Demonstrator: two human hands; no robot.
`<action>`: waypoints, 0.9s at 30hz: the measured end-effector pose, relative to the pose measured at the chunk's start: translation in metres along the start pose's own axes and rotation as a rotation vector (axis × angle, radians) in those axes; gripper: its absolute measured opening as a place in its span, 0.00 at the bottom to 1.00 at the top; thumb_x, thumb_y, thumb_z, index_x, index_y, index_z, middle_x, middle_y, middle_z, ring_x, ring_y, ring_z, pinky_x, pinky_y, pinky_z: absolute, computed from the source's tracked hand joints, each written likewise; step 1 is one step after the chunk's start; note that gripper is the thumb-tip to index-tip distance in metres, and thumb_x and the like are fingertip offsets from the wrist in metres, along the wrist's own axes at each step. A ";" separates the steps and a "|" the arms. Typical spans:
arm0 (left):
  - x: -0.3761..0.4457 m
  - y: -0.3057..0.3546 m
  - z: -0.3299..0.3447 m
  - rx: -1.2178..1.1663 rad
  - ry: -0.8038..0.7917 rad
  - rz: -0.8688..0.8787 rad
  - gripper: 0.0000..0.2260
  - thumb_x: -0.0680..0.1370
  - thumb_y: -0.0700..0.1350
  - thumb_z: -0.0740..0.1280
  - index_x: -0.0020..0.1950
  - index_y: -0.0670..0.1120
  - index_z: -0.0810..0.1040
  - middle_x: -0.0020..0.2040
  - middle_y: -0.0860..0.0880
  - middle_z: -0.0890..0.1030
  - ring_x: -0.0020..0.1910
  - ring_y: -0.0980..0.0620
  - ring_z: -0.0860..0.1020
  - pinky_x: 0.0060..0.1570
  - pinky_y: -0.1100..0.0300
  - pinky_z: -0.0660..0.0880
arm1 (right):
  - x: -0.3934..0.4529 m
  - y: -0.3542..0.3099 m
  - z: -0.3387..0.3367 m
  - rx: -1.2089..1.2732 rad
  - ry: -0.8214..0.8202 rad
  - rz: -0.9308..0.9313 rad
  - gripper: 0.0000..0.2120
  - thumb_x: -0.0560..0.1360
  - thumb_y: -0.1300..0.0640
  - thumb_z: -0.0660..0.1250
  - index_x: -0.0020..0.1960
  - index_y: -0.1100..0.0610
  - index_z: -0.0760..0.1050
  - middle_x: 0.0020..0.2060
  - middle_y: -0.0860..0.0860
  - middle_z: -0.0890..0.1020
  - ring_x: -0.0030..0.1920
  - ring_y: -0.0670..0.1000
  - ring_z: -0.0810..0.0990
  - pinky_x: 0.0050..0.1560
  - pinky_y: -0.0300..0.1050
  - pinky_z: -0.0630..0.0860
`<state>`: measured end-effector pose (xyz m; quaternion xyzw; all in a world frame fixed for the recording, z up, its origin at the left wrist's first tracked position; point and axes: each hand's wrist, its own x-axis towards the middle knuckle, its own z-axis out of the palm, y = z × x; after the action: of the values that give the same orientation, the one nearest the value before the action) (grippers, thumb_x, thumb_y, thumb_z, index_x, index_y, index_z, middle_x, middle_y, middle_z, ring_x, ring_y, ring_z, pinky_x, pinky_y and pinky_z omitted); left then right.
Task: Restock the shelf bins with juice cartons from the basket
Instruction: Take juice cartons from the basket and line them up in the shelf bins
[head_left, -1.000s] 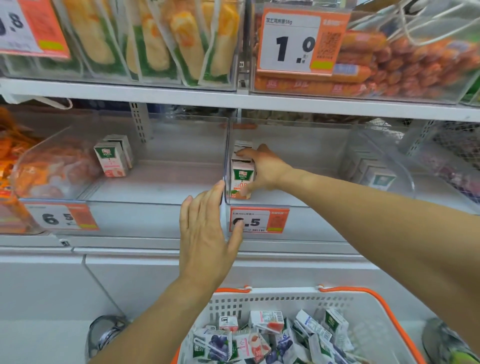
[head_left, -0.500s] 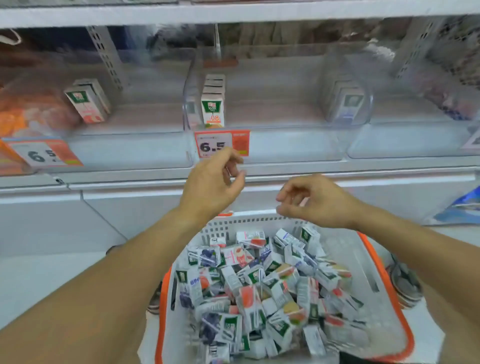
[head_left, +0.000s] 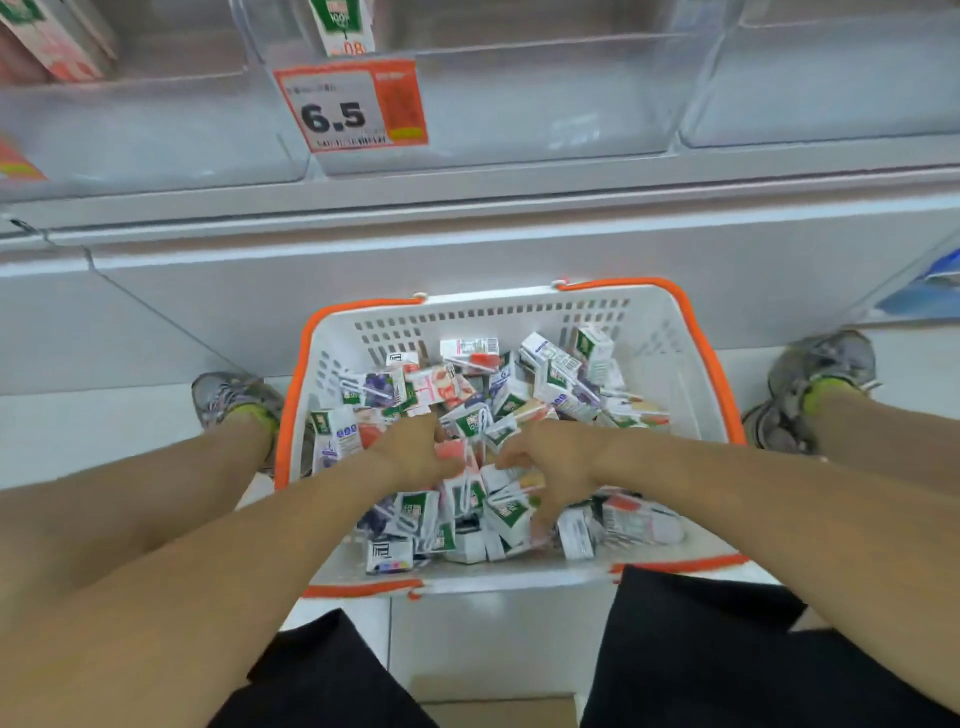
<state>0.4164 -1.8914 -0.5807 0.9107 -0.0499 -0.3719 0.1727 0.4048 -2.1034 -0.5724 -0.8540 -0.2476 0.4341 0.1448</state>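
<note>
Head view, the only one supplied. Step in hand, as I judge it: picking the next juice cartons (head_left: 470, 415) out of the basket (head_left: 691, 364) for the shelf bins. The basket, white with an orange rim, sits on the floor at frame centre between my two shoes, and it holds a loose heap of small cartons lying at all angles. My left hand (head_left: 415, 452) is down in the heap left of centre; its fingers are curled into the cartons and touching them, but the far side of the hand is hidden, so I cannot tell whether it has one gripped. My right hand (head_left: 550, 457) is just beside it, right of centre, fingers bent downward among green-and-white cartons; whether they have closed on one I likewise cannot tell. The target is the clear middle bin (head_left: 545, 104) in the upper part of the frame, which carries an orange price tag (head_left: 353, 106) reading 6.5 on its front. One carton stands at that bin's front left, directly above the tag, and the rest of the bin looks bare. Another clear bin (head_left: 156, 130) in the upper left corner shows a pink carton. Next move, in my judgement: secure one carton per hand, lift clear of the heap, and set each upright behind the standing one.
</note>
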 end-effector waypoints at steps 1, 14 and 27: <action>0.001 -0.001 0.005 -0.006 0.026 -0.006 0.14 0.76 0.53 0.71 0.53 0.46 0.74 0.46 0.47 0.79 0.45 0.49 0.77 0.42 0.59 0.72 | 0.001 -0.002 0.003 -0.015 0.011 -0.022 0.47 0.62 0.44 0.82 0.74 0.55 0.66 0.69 0.51 0.73 0.66 0.53 0.75 0.65 0.46 0.73; -0.019 0.000 -0.057 -0.802 -0.058 -0.227 0.16 0.67 0.36 0.80 0.50 0.35 0.79 0.49 0.40 0.84 0.44 0.48 0.84 0.48 0.56 0.82 | -0.015 -0.001 -0.024 0.148 0.069 -0.039 0.29 0.68 0.46 0.78 0.65 0.50 0.73 0.60 0.46 0.76 0.60 0.52 0.77 0.59 0.47 0.75; -0.097 0.062 -0.154 -1.792 0.055 0.203 0.12 0.68 0.39 0.72 0.49 0.37 0.84 0.49 0.39 0.84 0.44 0.46 0.84 0.42 0.56 0.83 | -0.083 -0.028 -0.141 1.519 0.412 -0.536 0.31 0.71 0.60 0.73 0.73 0.56 0.68 0.62 0.63 0.78 0.58 0.63 0.79 0.62 0.58 0.77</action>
<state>0.4559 -1.8855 -0.3921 0.4345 0.1826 -0.2322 0.8508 0.4690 -2.1304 -0.4219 -0.4982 -0.0507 0.2687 0.8228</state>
